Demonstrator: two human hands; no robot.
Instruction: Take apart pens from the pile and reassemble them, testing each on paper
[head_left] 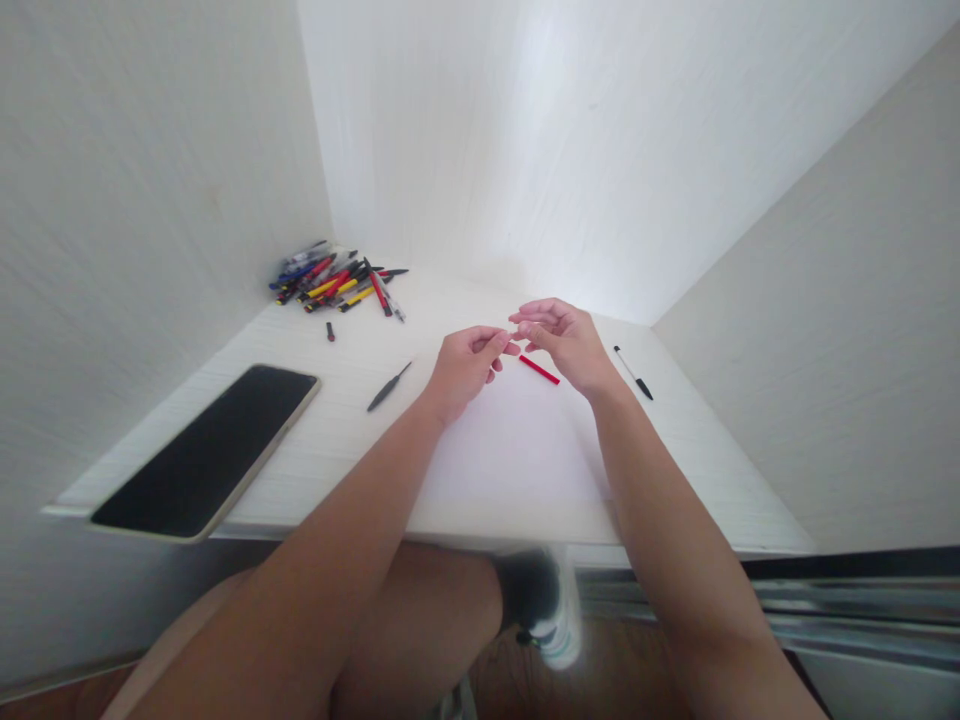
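My left hand (474, 368) is closed in a pinch, thumb against forefinger, over the back part of the desk. Close against its fingertips, my right hand (562, 343) also has its thumb and forefinger drawn together, its other fingers loosely bent. Whatever lies between the fingertips is too small to make out. Just below the hands a red pen barrel (539, 369) lies on the white paper (517, 450). Left of my left hand is a dark, pointed pen part (389, 387). A black and white pen (634, 373) rests to the right of my right hand.
Many pens (337, 278) in red, yellow, blue and black are heaped in the back left corner. A small dark cap (331, 331) sits in front of them. A phone (210, 450) lies at the front left edge. Walls (480, 140) enclose the desk (712, 470).
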